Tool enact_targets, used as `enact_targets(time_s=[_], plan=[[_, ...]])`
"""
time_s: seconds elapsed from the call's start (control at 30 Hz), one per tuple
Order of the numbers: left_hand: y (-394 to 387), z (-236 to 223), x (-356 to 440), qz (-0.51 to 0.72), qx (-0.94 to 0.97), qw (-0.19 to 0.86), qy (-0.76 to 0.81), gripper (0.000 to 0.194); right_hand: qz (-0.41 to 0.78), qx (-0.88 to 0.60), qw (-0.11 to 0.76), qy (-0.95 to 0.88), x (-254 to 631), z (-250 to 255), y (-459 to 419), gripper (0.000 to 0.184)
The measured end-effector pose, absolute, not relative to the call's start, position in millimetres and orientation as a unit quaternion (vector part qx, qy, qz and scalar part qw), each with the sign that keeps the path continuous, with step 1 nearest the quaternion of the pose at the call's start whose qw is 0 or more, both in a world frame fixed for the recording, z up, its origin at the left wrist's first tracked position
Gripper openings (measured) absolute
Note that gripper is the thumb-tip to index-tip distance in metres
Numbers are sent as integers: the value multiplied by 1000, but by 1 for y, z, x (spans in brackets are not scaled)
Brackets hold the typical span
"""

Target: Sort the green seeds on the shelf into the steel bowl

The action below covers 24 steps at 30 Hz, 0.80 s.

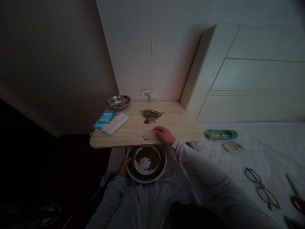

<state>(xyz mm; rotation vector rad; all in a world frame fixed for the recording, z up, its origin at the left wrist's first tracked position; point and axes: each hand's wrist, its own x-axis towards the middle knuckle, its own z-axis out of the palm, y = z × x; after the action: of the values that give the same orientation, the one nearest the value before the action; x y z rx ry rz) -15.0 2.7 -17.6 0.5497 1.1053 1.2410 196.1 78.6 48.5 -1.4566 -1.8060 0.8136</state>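
My left hand (124, 166) grips the left rim of a round metal bowl (162, 168), thumb over the edge. The bowl sits at my lap, just under the table's front edge, with small greenish grains (153, 156) on its bottom. My right hand (165, 135) is closed on a thin, pale, translucent scraper-like piece (149, 135) held low at the table's front edge. A few dark grains lie by that piece. Farther back on the wooden table (176, 122), a loose pile of greenish grains (151, 115) is spread out.
A second metal bowl (118, 102) stands at the table's back left, near a phone (104, 119) and a white power strip (116, 124). A wall socket (148, 93) is behind. On the bed lie a green case (221, 134), glasses (260, 187) and scissors (296, 198).
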Motion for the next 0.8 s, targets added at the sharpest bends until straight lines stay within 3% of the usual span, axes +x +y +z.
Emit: enact_targets(time_s=[0.27,0.8], plan=[[6,-27,-19,550,243,620,504,19,310,-569,369,-666,192,40,80,27],[7,-33,-19,556,226,638,482,23,314,-568,351,-675,193,45,75,25]])
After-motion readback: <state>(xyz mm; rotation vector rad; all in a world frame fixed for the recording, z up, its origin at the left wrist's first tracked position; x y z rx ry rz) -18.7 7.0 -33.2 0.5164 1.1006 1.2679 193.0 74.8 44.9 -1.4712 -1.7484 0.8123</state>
